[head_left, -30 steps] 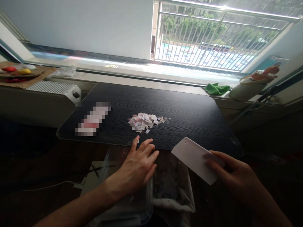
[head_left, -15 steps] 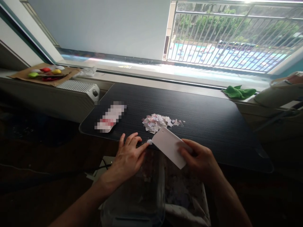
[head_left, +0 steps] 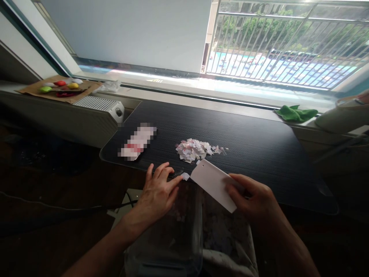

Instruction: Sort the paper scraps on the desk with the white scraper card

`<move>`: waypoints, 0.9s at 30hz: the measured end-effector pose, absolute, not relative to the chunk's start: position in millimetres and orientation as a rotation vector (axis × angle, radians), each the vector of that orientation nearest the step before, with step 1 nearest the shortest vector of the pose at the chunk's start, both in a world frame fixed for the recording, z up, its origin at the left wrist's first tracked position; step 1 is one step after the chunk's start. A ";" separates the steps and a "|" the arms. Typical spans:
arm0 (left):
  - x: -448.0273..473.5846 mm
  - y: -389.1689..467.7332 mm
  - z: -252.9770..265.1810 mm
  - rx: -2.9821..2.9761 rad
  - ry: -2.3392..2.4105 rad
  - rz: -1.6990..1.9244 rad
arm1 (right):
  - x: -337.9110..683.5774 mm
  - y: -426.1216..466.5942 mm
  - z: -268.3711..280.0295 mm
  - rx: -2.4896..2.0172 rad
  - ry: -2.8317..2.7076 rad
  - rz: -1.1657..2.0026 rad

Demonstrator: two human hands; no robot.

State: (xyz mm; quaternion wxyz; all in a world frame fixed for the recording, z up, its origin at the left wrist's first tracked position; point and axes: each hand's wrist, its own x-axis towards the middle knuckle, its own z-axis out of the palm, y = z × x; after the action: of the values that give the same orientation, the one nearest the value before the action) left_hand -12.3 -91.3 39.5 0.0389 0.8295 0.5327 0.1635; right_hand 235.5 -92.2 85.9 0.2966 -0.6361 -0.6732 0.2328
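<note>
My right hand (head_left: 252,194) grips a flat white plastic scraper (head_left: 215,184) by its right side. The scraper has a small hole near its upper corner and is held slanted over the table's front edge. Against its left edge, a small white paper scrap (head_left: 185,176) lies at the table edge. My left hand (head_left: 161,188) has its fingers spread, with the index fingertip touching that scrap. Just beyond the scraper, a heap of small cut paper pieces (head_left: 192,149) sits on the black table (head_left: 245,142), with a few pieces trailing off to its right.
Under the front edge stands a clear plastic bin (head_left: 198,238), and a container with paper bits (head_left: 221,231) is right of it. A blurred pale item (head_left: 137,142) lies on the table's left. A green cloth (head_left: 295,114) rests on the sill by a radiator-side window.
My right hand and the scraper have shifted slightly right and toward me, away from the left fingertip. More of the small scrap shows. The whole view has moved slightly.
</note>
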 end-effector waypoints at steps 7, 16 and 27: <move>-10.5 -92.4 39.4 2.515 1.643 0.562 | 248.6 -77.5 81.6 -1.757 -1.718 0.458; -19.6 -95.3 33.8 2.445 1.709 0.594 | 240.2 -77.0 83.3 -1.761 -1.682 0.604; -19.6 -97.7 30.8 2.416 1.719 0.595 | 232.6 -82.6 82.4 -1.696 -1.731 0.852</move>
State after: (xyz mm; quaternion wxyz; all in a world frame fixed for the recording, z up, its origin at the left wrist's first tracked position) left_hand -19.6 -97.7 30.8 0.0589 0.7975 0.5675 0.1963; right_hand 232.6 -82.6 82.4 0.2827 -0.6333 -0.6464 0.3180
